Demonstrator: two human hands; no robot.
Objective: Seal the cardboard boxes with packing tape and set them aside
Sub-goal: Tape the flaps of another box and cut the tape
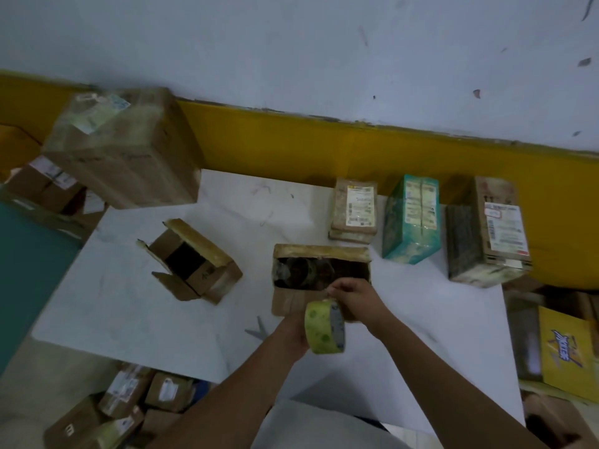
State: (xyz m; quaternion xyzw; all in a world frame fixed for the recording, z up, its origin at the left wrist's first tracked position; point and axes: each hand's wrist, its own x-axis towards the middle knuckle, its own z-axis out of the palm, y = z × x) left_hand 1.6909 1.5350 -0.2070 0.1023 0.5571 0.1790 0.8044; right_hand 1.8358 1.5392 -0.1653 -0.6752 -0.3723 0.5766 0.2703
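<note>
Holding the tape roll (324, 327) on edge, the left hand (293, 337) grips it from the left side; most of that hand is hidden behind the roll. The right hand (353, 298) is just above the roll, its fingers (335, 289) curled and pinching at the roll's top edge. The loose tape end is too blurred to make out.

Both hands are over the near side of the open box (321, 270) at mid-desk (129, 303). Its far flap is raised, and the dark contents are not identifiable.

A second open box (194, 264) stands apart to the left with its flaps spread. Scissors (257, 330) lie on the desk just left of the left wrist.

Closed boxes stand in a row at the far right:
- a brown labelled box (355, 210)
- a teal box (413, 218)
- a larger labelled box (489, 231)

A big carton (123, 147) sits at the far left corner.
</note>
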